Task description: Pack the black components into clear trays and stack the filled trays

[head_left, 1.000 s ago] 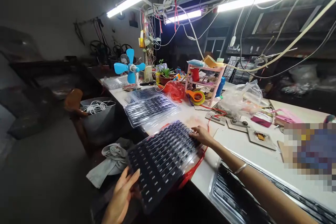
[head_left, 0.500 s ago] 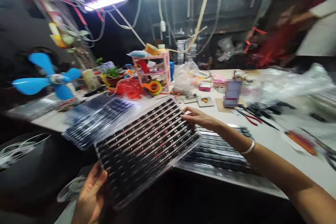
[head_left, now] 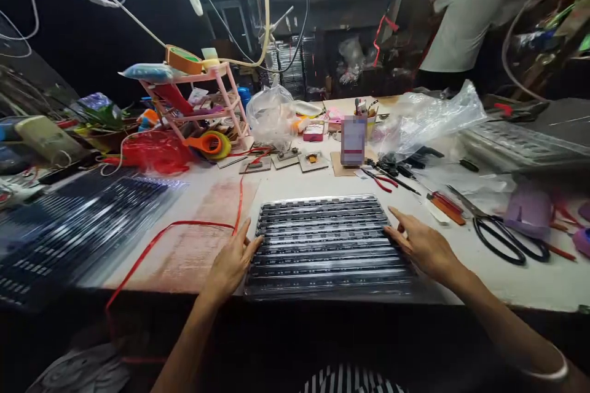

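Observation:
A clear plastic tray with rows of black strips (head_left: pixel 322 242) lies at the table's front edge. My left hand (head_left: pixel 235 258) touches its left side, thumb and fingers apart. At the tray's right side is my right hand (head_left: pixel 415 242), fingers spread, fingertips against the edge. More trays of dark strips (head_left: pixel 92 227) lie on the left part of the table. A red ribbon (head_left: pixel 184 223) runs across the table between them and the front tray, and hangs over the edge.
Behind stand a pink rack (head_left: pixel 198 98) and clear plastic bags (head_left: pixel 271 113). Black scissors (head_left: pixel 500 233), red-handled pliers (head_left: pixel 380 179) and an orange-handled tool (head_left: pixel 445 207) lie to the right. A person in a white shirt (head_left: pixel 456 31) stands at the back right.
The tray that both hands held up and tilted is no longer in the air; both hands are now at the sides of a tray lying flat. The view has shifted, and the red ribbon now shows.

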`<state>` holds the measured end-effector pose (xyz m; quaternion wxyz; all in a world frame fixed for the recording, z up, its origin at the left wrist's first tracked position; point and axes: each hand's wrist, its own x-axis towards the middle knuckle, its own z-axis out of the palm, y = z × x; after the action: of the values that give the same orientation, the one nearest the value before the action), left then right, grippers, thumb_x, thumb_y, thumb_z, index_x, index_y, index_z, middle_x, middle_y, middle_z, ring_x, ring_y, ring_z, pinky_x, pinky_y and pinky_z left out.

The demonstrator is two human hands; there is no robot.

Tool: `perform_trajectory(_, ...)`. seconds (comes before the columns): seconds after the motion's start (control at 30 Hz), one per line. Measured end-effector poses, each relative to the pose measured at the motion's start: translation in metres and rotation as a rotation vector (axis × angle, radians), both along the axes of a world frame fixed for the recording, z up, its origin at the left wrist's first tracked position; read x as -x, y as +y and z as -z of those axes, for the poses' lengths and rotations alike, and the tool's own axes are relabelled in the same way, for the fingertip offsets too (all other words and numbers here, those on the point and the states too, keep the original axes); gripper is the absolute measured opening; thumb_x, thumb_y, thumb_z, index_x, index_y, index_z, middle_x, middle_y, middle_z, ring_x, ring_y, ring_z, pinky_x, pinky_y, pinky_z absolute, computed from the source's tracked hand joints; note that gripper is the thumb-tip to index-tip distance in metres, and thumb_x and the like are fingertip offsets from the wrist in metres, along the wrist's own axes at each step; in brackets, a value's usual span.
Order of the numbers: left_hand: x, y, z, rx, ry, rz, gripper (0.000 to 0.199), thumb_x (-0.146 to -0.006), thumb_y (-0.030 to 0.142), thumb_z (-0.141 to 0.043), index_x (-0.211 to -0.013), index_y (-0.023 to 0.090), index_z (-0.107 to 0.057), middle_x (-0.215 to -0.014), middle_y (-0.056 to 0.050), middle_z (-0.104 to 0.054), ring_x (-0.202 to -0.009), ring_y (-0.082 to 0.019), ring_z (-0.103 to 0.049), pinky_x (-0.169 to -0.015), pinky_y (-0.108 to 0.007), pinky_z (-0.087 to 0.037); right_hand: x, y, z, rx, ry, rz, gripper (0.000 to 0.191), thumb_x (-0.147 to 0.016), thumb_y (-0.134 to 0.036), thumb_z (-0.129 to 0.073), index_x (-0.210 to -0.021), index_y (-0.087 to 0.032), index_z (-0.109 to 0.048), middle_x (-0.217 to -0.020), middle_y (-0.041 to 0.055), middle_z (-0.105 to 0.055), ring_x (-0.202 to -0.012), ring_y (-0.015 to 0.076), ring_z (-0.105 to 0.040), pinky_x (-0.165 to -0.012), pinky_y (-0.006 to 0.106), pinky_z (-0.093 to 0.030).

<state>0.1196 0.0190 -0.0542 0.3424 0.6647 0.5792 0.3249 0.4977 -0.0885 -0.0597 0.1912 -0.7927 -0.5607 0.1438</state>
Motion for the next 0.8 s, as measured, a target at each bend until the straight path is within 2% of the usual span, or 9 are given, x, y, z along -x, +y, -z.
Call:
perform_trajectory(0.1, -0.004, -0.020, 0.002, -0.064, 0.025, 0.045, 0.053, -0.079, 0.044, -0.057, -0.127, 0.022, -0.054, -0.133, -0.009, -0.055, -0.125, -0.025, -0.046, -0.108, -0.040, -0.029, 0.001, -0.014, 0.016, -0.203, 0.109, -0.105, 0.058, -0.090, -0.054, -0.035, -0.138, -0.022, -0.041, -0.129, 0.0114, -0.055, -0.111, 0.0277, -0.057, -0.095, 0.043, -0.047)
perform_trajectory(0.17, -0.010, -0.030, 0.004, -0.044, -0.026, 0.057, 0.052, -0.083, 0.042, -0.051, -0.130, 0.020, -0.052, -0.142, -0.007, -0.046, -0.134, -0.021, -0.035, -0.112, -0.036, -0.021, 0.005, -0.021, 0.026, -0.281, 0.212, -0.121, 0.055, -0.091, -0.051, -0.036, -0.139, -0.024, -0.040, -0.138, 0.0076, -0.048, -0.126, 0.0243, -0.046, -0.106, 0.041, -0.037)
perform_trajectory(0.23, -0.017, -0.032, 0.004, -0.007, -0.080, 0.022, 0.051, -0.084, 0.041, -0.049, -0.129, 0.019, -0.052, -0.143, -0.006, -0.044, -0.136, -0.019, -0.031, -0.114, -0.035, -0.017, 0.011, -0.023, 0.032, -0.299, 0.312, -0.071, 0.055, -0.092, -0.050, -0.035, -0.140, -0.024, -0.038, -0.144, 0.0054, -0.042, -0.133, 0.0226, -0.036, -0.112, 0.043, -0.028)
perform_trajectory(0.3, -0.020, -0.030, 0.004, 0.050, -0.152, -0.001, 0.053, -0.082, 0.042, -0.051, -0.130, 0.019, -0.052, -0.143, -0.006, -0.045, -0.136, -0.020, -0.032, -0.114, -0.035, -0.018, 0.017, -0.023, 0.032, -0.287, 0.412, -0.014, 0.059, -0.091, -0.052, -0.037, -0.142, -0.023, -0.036, -0.147, 0.0054, -0.037, -0.135, 0.0227, -0.033, -0.112, 0.044, -0.024)
perform_trajectory(0.4, -0.021, -0.027, 0.002, 0.106, -0.235, -0.008, 0.056, -0.083, 0.044, -0.053, -0.133, 0.020, -0.049, -0.144, -0.004, -0.043, -0.135, -0.021, -0.033, -0.113, -0.037, -0.021, 0.025, -0.020, 0.027, -0.241, 0.468, 0.055, 0.070, -0.087, -0.058, -0.042, -0.145, -0.019, -0.031, -0.149, 0.0083, -0.032, -0.136, 0.0246, -0.029, -0.112, 0.045, -0.021)
perform_trajectory(0.5, -0.021, -0.030, -0.005, 0.090, -0.258, -0.035, 0.050, -0.086, 0.046, -0.051, -0.131, 0.024, -0.051, -0.143, -0.002, -0.045, -0.135, -0.020, -0.033, -0.114, -0.037, -0.020, 0.026, -0.017, 0.019, -0.200, 0.466, 0.036, 0.080, -0.084, -0.063, -0.044, -0.145, -0.015, -0.029, -0.151, 0.0108, -0.026, -0.138, 0.0253, -0.024, -0.113, 0.045, -0.018)
perform_trajectory(0.67, -0.030, -0.036, -0.022, 0.089, -0.253, 0.037, 0.044, -0.086, 0.047, -0.051, -0.124, 0.026, -0.058, -0.136, -0.002, -0.053, -0.135, -0.021, -0.033, -0.114, -0.036, -0.018, 0.023, -0.015, 0.011, -0.174, 0.495, -0.035, 0.067, -0.086, -0.059, -0.044, -0.141, -0.022, -0.039, -0.153, 0.0090, -0.022, -0.138, 0.0272, -0.021, -0.109, 0.047, -0.026)
perform_trajectory(0.73, -0.032, -0.035, -0.022, 0.084, -0.288, 0.026, 0.046, -0.085, 0.045, -0.053, -0.128, 0.027, -0.055, -0.138, -0.002, -0.051, -0.134, -0.021, -0.035, -0.113, -0.036, -0.021, 0.025, -0.015, 0.010, -0.158, 0.469, -0.038, 0.060, -0.088, -0.057, -0.044, -0.140, -0.028, -0.040, -0.154, 0.0068, -0.020, -0.138, 0.0283, -0.021, -0.106, 0.046, -0.033)
perform_trajectory(0.8, -0.032, -0.033, -0.015, 0.076, -0.349, -0.050, 0.048, -0.085, 0.042, -0.055, -0.131, 0.027, -0.051, -0.139, -0.002, -0.050, -0.132, -0.021, -0.039, -0.112, -0.036, -0.026, 0.027, -0.015, 0.011, -0.151, 0.426, -0.038, 0.057, -0.089, -0.055, -0.042, -0.141, -0.031, -0.038, -0.155, 0.0056, -0.017, -0.138, 0.0287, -0.022, -0.104, 0.045, -0.036)
